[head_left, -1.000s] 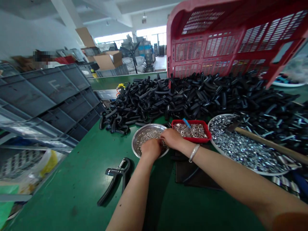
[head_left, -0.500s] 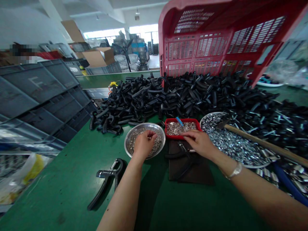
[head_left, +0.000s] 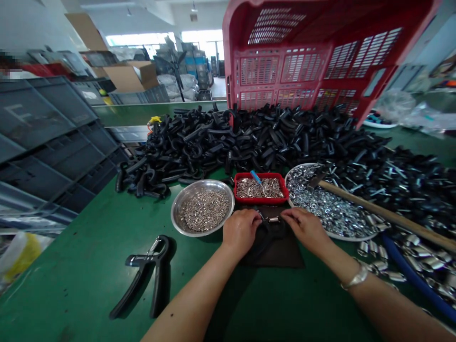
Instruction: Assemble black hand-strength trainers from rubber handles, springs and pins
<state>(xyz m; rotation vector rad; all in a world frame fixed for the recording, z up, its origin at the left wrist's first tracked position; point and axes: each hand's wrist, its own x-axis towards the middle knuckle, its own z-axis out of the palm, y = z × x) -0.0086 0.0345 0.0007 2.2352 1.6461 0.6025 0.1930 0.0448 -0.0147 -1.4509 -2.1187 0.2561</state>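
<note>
A black hand grip strengthener (head_left: 268, 236) with a coil spring (head_left: 273, 219) lies on a dark flat pad (head_left: 294, 259). My left hand (head_left: 241, 231) is over its left side, thumb and fingertips pinched at the metal part near the spring; whatever is between them is too small to make out. At the spring's right end, my right hand (head_left: 305, 227) also holds its fingertips together, and their contents cannot be seen. A second hand grip strengthener (head_left: 144, 273), with its spring fitted, lies on the green table to the left.
Behind my hands stand a metal bowl of small pins (head_left: 174, 216), a red tray of pins (head_left: 261, 201) and a white dish of metal pieces (head_left: 351, 237) with a hammer (head_left: 381, 209) across it. A heap of black handles (head_left: 249, 137) and a red crate (head_left: 278, 71) lie beyond.
My left hand has left the metal bowl and moved right to the hand grip strengthener on the pad. My right hand has come down from the red tray to the spring.
</note>
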